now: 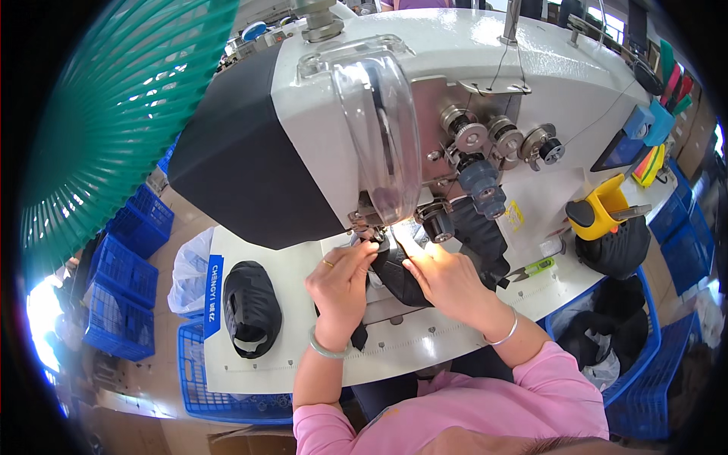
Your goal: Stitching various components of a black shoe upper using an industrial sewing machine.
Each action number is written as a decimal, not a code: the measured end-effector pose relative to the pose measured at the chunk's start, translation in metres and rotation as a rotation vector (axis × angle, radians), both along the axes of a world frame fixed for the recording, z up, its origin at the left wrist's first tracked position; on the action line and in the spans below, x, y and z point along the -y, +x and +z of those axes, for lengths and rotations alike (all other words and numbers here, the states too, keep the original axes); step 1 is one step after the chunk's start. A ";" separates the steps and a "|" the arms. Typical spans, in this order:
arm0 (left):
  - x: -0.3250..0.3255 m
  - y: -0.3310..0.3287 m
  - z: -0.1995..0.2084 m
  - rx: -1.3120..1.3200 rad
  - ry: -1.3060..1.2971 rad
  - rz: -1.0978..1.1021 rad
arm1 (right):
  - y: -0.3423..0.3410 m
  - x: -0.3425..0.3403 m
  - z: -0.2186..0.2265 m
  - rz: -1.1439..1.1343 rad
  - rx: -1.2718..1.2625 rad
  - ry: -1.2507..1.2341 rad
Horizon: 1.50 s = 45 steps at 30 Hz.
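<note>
Under the needle area of a white sewing machine lies a black shoe upper, partly covered by my hands. My left hand, with a ring and a bangle at the wrist, pinches the upper's edge close beside the presser foot. From the other side my right hand grips the upper, its index finger reaching toward the lit needle spot. The fingertips of both hands are nearly at the needle, and the needle itself is too small to make out. More black material spreads behind my right hand.
Left on the white table sits a finished-looking black shoe upper. Green thread snips, a yellow holder and another black upper are at right. Blue baskets flank the table. A green fan guard looms upper left.
</note>
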State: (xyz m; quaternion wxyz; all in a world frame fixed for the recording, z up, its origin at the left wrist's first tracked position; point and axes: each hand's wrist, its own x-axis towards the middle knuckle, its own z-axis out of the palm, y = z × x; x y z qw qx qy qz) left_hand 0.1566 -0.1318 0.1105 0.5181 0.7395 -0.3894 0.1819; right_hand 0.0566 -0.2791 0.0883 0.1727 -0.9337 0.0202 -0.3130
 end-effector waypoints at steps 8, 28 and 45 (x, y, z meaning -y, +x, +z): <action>0.000 0.001 -0.003 0.431 0.009 -0.052 | 0.001 -0.004 0.002 -0.019 -0.011 0.030; -0.001 0.017 0.001 0.510 0.066 -0.106 | 0.013 -0.002 0.007 -0.025 0.050 0.010; 0.003 0.017 -0.002 0.360 -0.010 -0.028 | 0.013 0.020 0.021 0.059 0.034 -0.138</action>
